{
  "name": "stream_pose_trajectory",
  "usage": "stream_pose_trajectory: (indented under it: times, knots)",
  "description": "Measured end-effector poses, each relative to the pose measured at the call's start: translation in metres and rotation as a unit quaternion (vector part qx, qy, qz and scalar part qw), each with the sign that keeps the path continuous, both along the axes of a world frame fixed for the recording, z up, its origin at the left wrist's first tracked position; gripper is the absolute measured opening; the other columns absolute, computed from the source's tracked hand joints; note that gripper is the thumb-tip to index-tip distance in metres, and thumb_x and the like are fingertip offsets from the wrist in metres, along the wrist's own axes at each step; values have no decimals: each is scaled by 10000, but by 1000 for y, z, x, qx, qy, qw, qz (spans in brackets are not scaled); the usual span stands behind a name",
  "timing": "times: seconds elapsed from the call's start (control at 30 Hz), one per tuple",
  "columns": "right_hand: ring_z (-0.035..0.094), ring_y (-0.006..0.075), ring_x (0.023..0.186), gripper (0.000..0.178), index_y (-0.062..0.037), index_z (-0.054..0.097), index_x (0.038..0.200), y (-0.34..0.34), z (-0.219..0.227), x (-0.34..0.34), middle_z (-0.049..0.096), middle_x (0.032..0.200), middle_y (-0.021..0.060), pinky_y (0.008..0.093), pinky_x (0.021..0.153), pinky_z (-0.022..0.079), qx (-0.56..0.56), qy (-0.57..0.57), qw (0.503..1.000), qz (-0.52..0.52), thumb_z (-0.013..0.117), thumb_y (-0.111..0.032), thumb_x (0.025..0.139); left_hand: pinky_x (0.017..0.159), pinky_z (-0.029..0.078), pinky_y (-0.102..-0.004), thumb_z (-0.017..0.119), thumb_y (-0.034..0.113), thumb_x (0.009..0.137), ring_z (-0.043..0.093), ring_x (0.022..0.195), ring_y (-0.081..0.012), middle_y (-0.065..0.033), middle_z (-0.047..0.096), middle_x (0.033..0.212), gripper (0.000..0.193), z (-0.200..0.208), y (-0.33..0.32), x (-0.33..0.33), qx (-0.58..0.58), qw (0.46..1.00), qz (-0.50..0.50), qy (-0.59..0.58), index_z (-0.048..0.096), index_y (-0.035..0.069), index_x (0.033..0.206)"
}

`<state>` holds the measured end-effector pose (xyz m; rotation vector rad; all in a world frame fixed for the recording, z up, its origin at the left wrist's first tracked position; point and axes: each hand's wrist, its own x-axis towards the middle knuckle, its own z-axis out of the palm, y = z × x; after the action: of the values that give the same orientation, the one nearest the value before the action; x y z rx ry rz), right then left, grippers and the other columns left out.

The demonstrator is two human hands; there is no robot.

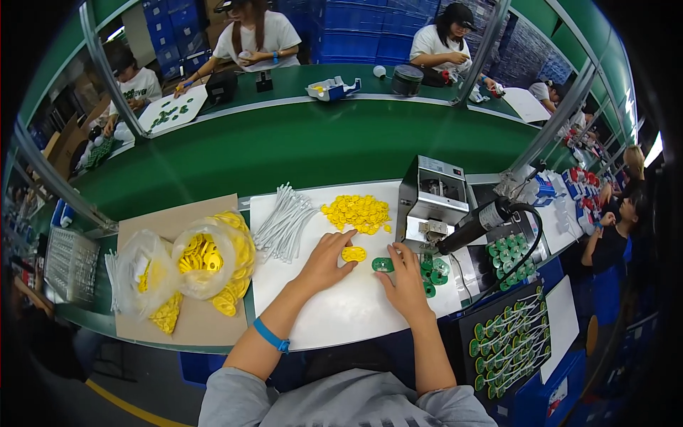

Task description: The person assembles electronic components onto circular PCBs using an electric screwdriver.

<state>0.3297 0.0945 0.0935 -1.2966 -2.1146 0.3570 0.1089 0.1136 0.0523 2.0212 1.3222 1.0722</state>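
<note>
On the white work surface (306,313), a small yellow oval plastic piece (353,254) lies beside my left hand (327,262). That hand's thumb and forefinger are apart, with the thumb tip close to the piece's lower edge. A green oval circuit board (383,265) sits at the fingertips of my right hand (408,281), thumb below and forefinger above, closed about its right end. Just right of that hand are several loose green boards (434,274). Beyond both hands is a heap of yellow pieces (359,213), with a bundle of white cables (283,224) to its left.
A metal bench machine (434,192) and a black cylindrical tool (477,226) with a cable stand at right. Open plastic bags of yellow pieces (203,256) rest on cardboard at left. A black board of wired assemblies (511,341) is at lower right. Co-workers sit across the green bench.
</note>
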Motion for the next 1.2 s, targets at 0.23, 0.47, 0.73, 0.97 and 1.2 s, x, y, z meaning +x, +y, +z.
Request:
stream_pose_trajectory:
  times: [0.23,0.47,0.73,0.97,1.2]
  knots:
    - [586,347,1052,207,10,651,1030,6,-13,-10,636,1111,136,449,892,458,18,-82,996,3,708,-120,878,981,441,-393,775,96,795,540,1087,-322,-146,619,1126,713,-3,-3,-16,-12,1000,-6,-3,477,28,1439]
    - [674,287,752,83,5,668,962,14,-16,-30,677,873,128,391,729,531,-56,118,991,0,679,-55,906,977,443,-392,778,105,802,558,1068,-333,-153,624,1134,747,0,-4,-11,-7,1000,-8,4,446,38,1468]
    - [649,138,725,221,4,724,1076,34,-23,-16,703,874,91,279,645,515,-200,234,951,8,741,-87,876,901,502,-430,777,123,822,584,1050,-339,-163,631,1124,832,17,-9,14,21,997,-64,-35,356,58,1537]
    - [606,104,631,302,-4,724,1114,38,-12,16,697,834,68,261,595,494,-173,244,954,-13,781,-149,856,854,533,-358,826,74,783,626,969,-268,-131,641,1132,892,16,-6,42,-10,992,-66,-111,360,74,1543]
    - [552,76,526,230,28,665,1117,27,2,38,669,729,62,240,469,418,-358,359,862,15,654,-165,992,854,517,-318,807,78,831,619,1034,-199,-82,632,1181,848,16,-5,68,-131,939,-87,-307,355,86,1549]
